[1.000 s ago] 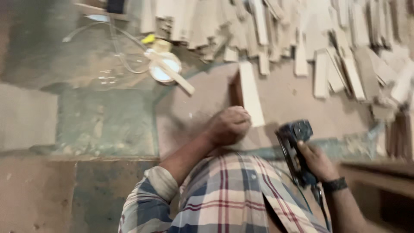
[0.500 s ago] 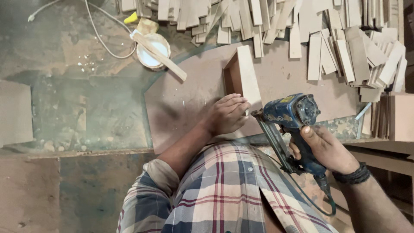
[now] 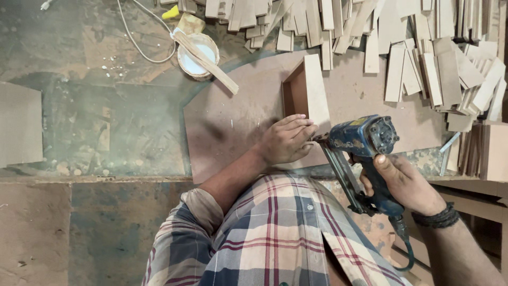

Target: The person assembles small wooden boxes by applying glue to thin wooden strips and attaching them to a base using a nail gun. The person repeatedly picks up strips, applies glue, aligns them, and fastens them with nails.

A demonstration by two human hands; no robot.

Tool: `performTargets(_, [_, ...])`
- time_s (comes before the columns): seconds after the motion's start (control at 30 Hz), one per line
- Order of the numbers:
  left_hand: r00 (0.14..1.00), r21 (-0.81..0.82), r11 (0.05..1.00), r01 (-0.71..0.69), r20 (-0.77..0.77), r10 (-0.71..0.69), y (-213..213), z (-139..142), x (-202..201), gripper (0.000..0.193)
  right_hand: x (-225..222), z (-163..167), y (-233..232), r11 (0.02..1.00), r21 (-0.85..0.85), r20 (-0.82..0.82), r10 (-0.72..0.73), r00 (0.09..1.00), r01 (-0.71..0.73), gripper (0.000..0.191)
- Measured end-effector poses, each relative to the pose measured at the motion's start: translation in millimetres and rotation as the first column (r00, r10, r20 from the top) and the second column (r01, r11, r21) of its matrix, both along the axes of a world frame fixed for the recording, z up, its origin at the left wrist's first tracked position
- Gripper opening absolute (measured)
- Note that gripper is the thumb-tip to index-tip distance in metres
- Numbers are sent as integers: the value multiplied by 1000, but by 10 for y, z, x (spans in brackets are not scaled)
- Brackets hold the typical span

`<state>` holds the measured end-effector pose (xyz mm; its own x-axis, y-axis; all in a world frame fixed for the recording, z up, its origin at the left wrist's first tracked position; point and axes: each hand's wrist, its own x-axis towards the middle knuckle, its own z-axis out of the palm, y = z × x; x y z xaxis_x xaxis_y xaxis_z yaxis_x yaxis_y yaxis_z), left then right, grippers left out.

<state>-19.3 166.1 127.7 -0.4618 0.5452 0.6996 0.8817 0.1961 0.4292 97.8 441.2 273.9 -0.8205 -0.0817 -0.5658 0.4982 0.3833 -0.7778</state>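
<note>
Box (image 3: 306, 91) of brown board, open on its left side and showing nothing in its hollow, stands on a brown sheet (image 3: 233, 127) in the middle of the floor. Left hand (image 3: 286, 140) lies flat against the box's near end, fingers together and pressing it, not wrapped round anything. Right hand (image 3: 405, 182) has its grip clamped on the handle of a blue nailer (image 3: 360, 143), whose nose touches the box's near corner just beside the left fingertips. Round tub (image 3: 197, 55) of white paste sits near the sheet's far left corner, with a wood stick (image 3: 206, 62) lying across its rim. Cut strips (image 3: 402, 47) lie heaped along the far edge and to the right
</note>
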Motion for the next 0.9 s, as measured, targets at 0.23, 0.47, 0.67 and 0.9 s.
performTargets(0.23, [1000, -6, 1000, -8, 7, 9, 14, -38, 26, 37, -32, 45, -6, 993, 111, 29, 44, 999, -47, 62])
performTargets(0.47, [1000, -20, 999, -29, -4, 29, 45, -117, 29, 37, -14, 19, 4, 992, 121, 79, -29, 996, 19, 55])
performTargets(0.67, [999, -33, 999, -28, 14, 29, 25, -102, 39, 37, 4, 14, 17, 995, 102, 57, -4, 998, -1, 56])
performTargets(0.9, [1000, -27, 999, -22, 12, 23, 13, -77, 39, 40, 42, -51, 71, 991, 134, 20, 7, 1000, -9, 52])
